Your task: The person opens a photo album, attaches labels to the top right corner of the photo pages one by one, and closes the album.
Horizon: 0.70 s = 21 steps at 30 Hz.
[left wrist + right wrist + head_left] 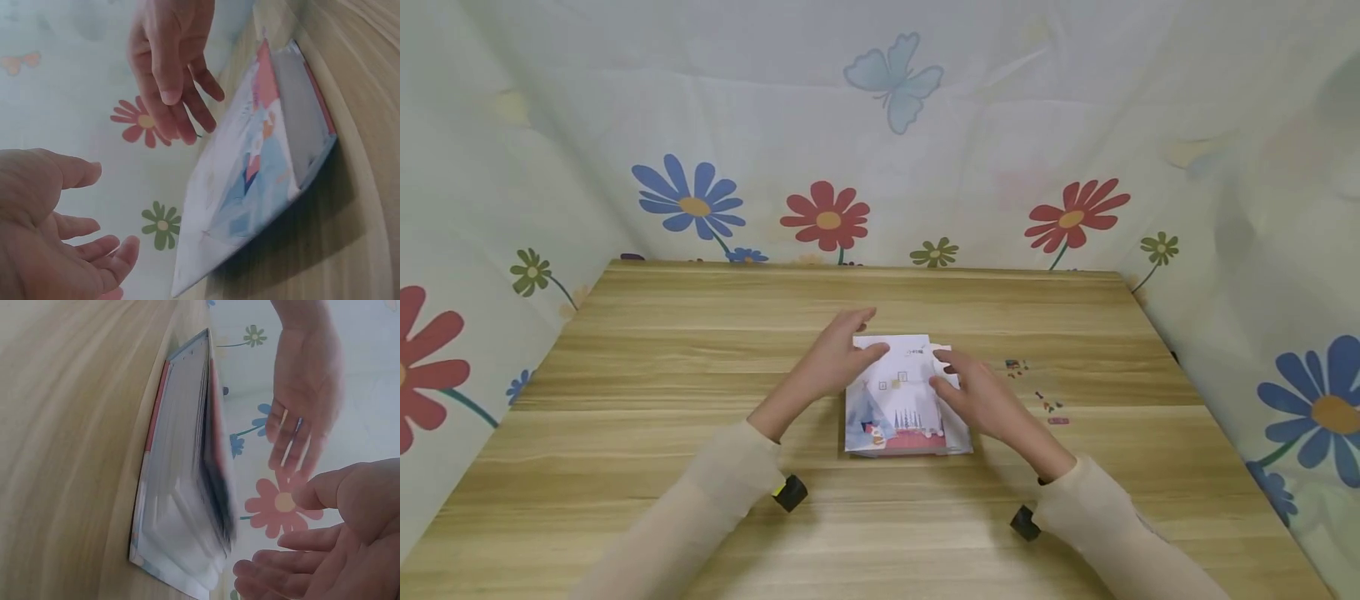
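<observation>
A thick hardcover book lies on the wooden table, its pale front cover printed with trees and red and blue pictures. On the right, an edge of white pages shows past the cover. In the right wrist view the cover stands slightly raised off the page block. My left hand hovers by the book's far left corner, fingers loosely extended. Over the right edge is my right hand, fingers relaxed and a little bent. Both palms face inward with nothing in them, as the left wrist view shows.
Right of the book lies a clear sheet with small colourful stickers. Black wrist devices sit at both sleeves. Flower-printed cloth borders the table at the back and both sides.
</observation>
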### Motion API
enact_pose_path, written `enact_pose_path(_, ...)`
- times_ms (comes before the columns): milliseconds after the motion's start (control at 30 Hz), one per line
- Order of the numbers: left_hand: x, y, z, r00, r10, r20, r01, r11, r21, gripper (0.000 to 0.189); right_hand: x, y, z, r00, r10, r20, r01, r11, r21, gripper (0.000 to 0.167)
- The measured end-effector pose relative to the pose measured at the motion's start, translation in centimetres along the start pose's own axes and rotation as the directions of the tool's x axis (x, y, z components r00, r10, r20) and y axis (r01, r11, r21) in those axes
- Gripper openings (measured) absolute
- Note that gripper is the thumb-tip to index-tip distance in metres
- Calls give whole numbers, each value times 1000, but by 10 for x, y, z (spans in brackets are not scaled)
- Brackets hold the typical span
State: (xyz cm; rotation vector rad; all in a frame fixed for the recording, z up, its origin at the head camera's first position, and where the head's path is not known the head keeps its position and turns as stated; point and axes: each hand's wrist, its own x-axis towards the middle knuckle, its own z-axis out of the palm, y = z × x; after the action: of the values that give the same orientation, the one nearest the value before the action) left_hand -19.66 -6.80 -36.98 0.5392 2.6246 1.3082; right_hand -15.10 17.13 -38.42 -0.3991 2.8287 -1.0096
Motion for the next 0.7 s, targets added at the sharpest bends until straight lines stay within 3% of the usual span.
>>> enact_pose_path(200,-12,-7,6,1000,3,-2,-3,992,124,66,-7,3,1,999,-52,-15,52,999,6,51)
enact_pose_path(400,-35,-23,15,998,-12,60,-7,951,308,74,-12,6,11,992,-126,19,127,989,-79,59)
enact_pose_path(700,-59,-32,24,986,-42,164,-14,945,327,93,-17,10,24,988,-121,100,141,965,-220,73)
